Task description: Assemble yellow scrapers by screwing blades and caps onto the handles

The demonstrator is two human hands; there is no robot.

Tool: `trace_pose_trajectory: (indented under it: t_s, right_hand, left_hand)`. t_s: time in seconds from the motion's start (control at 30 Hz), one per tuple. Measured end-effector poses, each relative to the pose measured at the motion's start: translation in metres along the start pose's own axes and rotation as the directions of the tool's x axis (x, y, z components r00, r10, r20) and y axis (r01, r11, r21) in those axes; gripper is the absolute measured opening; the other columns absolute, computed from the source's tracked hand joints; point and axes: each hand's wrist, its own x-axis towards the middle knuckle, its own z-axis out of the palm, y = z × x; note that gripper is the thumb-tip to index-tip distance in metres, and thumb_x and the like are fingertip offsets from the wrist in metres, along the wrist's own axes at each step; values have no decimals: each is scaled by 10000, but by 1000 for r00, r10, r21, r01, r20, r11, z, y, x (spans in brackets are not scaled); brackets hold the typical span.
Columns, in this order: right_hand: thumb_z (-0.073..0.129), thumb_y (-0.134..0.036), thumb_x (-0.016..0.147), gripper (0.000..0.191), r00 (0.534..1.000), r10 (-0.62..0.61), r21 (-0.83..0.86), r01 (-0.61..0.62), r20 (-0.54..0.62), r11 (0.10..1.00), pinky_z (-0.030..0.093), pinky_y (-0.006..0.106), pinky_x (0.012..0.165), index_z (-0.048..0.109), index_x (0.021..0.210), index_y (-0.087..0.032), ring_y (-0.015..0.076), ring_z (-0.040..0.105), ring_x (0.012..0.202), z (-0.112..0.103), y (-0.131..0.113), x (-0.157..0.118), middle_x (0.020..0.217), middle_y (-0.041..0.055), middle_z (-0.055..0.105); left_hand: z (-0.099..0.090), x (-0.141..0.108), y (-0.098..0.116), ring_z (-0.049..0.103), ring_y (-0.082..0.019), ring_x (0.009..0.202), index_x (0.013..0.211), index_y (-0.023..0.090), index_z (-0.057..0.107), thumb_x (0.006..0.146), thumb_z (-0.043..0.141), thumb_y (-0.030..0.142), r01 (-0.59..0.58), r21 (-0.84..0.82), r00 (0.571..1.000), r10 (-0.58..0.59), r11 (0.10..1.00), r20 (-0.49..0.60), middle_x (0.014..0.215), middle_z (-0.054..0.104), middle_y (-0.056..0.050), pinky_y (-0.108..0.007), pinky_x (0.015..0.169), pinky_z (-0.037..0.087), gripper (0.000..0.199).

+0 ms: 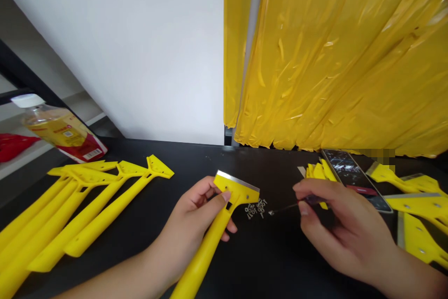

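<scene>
My left hand (196, 219) grips a yellow scraper (234, 193) below its head, thumb on the head's face; a metal blade runs along its top edge and one screw shows at the right. My right hand (343, 224) is closed on a thin screwdriver (311, 200), its shaft pointing left. At the shaft's tip is a small screw (271, 212), just right of a pile of small screws (255, 207) on the black table (266, 261). The two hands are apart.
Several yellow scraper handles (115, 205) lie at the left, near a bottle (66, 131). At the right are a phone (353, 177), yellow pieces (320, 170) and several bladed scrapers (416, 203). Yellow plastic sheeting (336, 56) hangs behind.
</scene>
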Motion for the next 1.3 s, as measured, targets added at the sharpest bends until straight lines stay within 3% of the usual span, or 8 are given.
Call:
trace_pose_trajectory:
  t_s: [0.1,0.3,0.5,1.3]
  right_hand:
    - [577,-131,918,291,999,45,10,-45,-7,999,600,306,659,592,1183,-250,189,757,735,2,3,0,965,38,757]
    - [576,-139,930,293,1000,-7,-54,7,1,999,596,329,720,577,1209,-228,180,750,747,6,9,1,983,53,767]
    - [574,-177,918,286,990,140,-77,-138,20,987,566,309,597,590,1196,-244,195,747,691,10,20,2,879,24,753]
    - [573,-160,915,302,990,136,-54,-135,26,989,574,311,639,593,1202,-254,187,743,699,11,19,0,886,8,753]
  left_hand:
    - [0,0,-1,688,-137,601,970,219,661,946,715,373,2,1,1000,-2,1000,6,763,664,30,-221,525,575,165]
    - [1,0,0,686,-141,606,981,213,657,946,716,384,5,6,1000,-5,1000,-5,745,661,28,-226,533,576,184]
    - [1,0,2,695,-150,617,986,207,662,932,730,384,13,-1,1000,-13,1000,1,758,670,16,-232,539,583,197]
    - [2,1,0,697,-159,590,941,209,658,904,760,405,34,7,999,-34,999,-8,693,662,21,-235,525,580,224]
